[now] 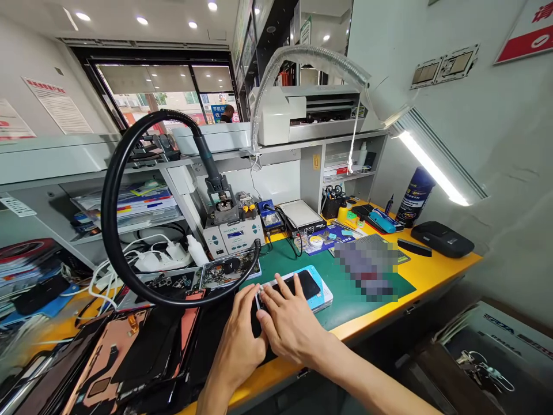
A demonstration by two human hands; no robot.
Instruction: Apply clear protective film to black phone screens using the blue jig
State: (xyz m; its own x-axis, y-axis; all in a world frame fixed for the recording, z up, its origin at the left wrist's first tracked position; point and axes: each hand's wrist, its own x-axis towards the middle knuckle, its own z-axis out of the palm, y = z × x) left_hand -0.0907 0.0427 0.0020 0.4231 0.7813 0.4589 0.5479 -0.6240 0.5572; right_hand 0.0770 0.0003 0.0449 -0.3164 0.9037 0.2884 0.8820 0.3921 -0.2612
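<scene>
Right now my left hand [239, 340] and my right hand [291, 325] both lie on a phone [302, 285] near the front edge of the bench [440, 268]. The phone sits on the green mat [345, 294], close to the mat's front left corner. My right fingers [276, 288] are spread flat on the dark glass, and my left fingers press the near end. Neither grip is closed around the phone; both are flat and pushing down, holding nothing.

I think this step is pressing the glass down. To do it well, I should push softly and evenly, slide my fingers along the edges, and keep the phone from sliding on the mat.

The phone lies flat, face up. Its long side runs from front left to back right across the bench. The far end, with its blue rim, points toward the back right corner. The near end is hidden under my hands.

A big black hose [113, 219] loops just beside my left hand.
</scene>
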